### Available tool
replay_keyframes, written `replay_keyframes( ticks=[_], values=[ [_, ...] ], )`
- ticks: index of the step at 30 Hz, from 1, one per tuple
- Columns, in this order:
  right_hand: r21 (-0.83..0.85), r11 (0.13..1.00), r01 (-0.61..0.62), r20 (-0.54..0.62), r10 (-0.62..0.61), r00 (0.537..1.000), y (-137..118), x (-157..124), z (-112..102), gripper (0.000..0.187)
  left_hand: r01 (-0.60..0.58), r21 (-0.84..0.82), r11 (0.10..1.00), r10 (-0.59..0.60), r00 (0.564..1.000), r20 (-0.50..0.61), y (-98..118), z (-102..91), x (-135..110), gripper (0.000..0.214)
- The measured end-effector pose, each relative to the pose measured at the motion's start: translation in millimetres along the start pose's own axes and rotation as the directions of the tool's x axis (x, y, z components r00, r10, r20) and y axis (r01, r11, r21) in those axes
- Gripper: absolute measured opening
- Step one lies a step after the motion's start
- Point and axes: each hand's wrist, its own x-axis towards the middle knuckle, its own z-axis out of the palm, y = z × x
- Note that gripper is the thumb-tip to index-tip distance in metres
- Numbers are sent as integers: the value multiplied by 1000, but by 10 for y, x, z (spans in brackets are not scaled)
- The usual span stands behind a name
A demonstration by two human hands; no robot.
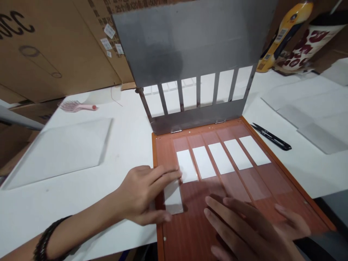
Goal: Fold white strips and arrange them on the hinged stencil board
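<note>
A wooden-brown board (199, 203) lies on the table with a hinged grey metal plate (187, 47) standing raised along its far edge. The plate has a row of rectangular windows. Several white rectangular cards (203, 162) lie side by side in slots on the board. My left hand (146, 194) rests at the board's left edge, fingers stretched out and thumb apart, touching a separate card (173, 197) that sits lower than the others. Over the board's near part is my right hand (244, 228), fingers extended and spread, with nothing seen in it.
Black thread snips (272, 136) lie right of the board. At left are a white flat panel (62, 150) and a pink hairbrush (77, 106). A cardboard box (59, 47), a yellow tool (284, 34) and a patterned cup (310, 45) stand behind. White sheets (312, 112) lie at right.
</note>
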Motion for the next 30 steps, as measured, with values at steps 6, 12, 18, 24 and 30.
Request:
replay_keyframes(
  ticks=[6,12,18,24,30],
  values=[
    [-5,998,-62,-83,62,995,-25,71,28,40,-43,71,997,38,997,73,-59,15,239,69],
    [-37,996,-77,-3,77,997,-29,159,6,38,-36,46,998,33,997,67,-73,60,225,72],
    [-113,991,-72,49,78,996,44,621,-59,33,-24,17,1000,23,999,41,-81,92,202,73],
    [-77,994,-80,144,91,985,180,979,-30,20,13,-30,999,-10,995,98,-119,104,168,72],
    [-39,999,-25,133,30,991,324,1076,114,16,-86,-52,995,90,991,100,-197,66,127,69]
  ],
)
